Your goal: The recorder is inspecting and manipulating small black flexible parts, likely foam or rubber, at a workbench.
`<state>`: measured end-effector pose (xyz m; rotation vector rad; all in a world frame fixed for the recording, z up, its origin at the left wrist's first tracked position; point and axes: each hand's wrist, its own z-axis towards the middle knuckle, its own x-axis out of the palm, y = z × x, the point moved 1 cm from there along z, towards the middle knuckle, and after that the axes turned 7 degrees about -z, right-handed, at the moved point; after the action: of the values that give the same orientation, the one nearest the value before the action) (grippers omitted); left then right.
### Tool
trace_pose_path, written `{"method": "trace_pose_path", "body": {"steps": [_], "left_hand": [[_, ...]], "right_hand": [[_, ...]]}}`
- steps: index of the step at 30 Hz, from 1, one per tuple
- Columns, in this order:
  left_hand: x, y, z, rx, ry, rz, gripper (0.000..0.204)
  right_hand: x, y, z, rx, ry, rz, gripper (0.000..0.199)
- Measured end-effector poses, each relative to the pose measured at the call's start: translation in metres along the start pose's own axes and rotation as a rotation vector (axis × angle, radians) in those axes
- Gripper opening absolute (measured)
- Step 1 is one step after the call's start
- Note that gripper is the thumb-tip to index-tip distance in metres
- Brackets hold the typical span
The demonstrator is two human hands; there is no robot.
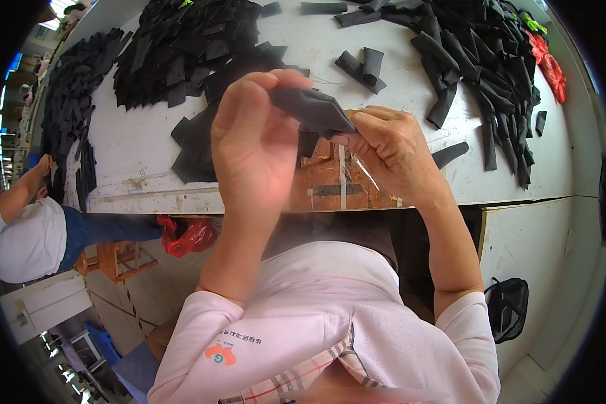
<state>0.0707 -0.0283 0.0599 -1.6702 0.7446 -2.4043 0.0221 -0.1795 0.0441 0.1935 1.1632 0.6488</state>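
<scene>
A folded piece of black fabric (311, 111) is held up between my two hands above the near edge of the table. The fingers of my left hand (252, 138) curl round its left end, partly out of sight behind it. My right hand (394, 151) pinches its right end between thumb and bent forefinger. Just beyond and to the left of my left hand lie flat black fabric pieces (194, 151). One rolled black piece (450, 155) rests on the table beside my right wrist.
A large heap of black pieces (175, 50) covers the far left of the white table (135, 155); another pile (481, 74) lies at the right, near a red plastic bag (549, 67). Brown board (326, 182) shows at the front edge. Another person (30, 229) works at left.
</scene>
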Motion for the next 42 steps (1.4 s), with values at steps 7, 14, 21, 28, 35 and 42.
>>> {"method": "trace_pose_path", "body": {"steps": [7, 14, 21, 28, 35, 42], "left_hand": [[-0.012, 0.007, -0.004, -0.033, -0.020, 0.187, 0.016], [-0.037, 0.007, 0.023, 0.068, -0.025, 0.770, 0.013], [-0.102, 0.029, 0.052, 0.077, 0.065, 2.023, 0.043], [-0.121, 0.044, 0.062, 0.404, 0.170, 2.086, 0.007], [-0.105, 0.041, 0.063, 0.425, 0.274, 2.069, 0.016], [-0.125, 0.039, 0.071, 0.443, 0.163, 2.200, 0.017]], "right_hand": [[0.007, 0.001, -0.009, 0.032, -0.018, 0.062, 0.021], [0.002, -0.009, -0.002, 0.002, 0.057, 0.049, 0.027], [-0.030, -0.044, 0.018, 0.501, -0.381, 0.597, 0.052], [0.022, 0.002, -0.045, 0.595, -0.040, 0.709, 0.037], [0.033, 0.035, -0.042, 0.533, 0.080, 0.581, 0.035], [0.032, 0.037, -0.059, 0.543, 0.163, 0.523, 0.037]]}}
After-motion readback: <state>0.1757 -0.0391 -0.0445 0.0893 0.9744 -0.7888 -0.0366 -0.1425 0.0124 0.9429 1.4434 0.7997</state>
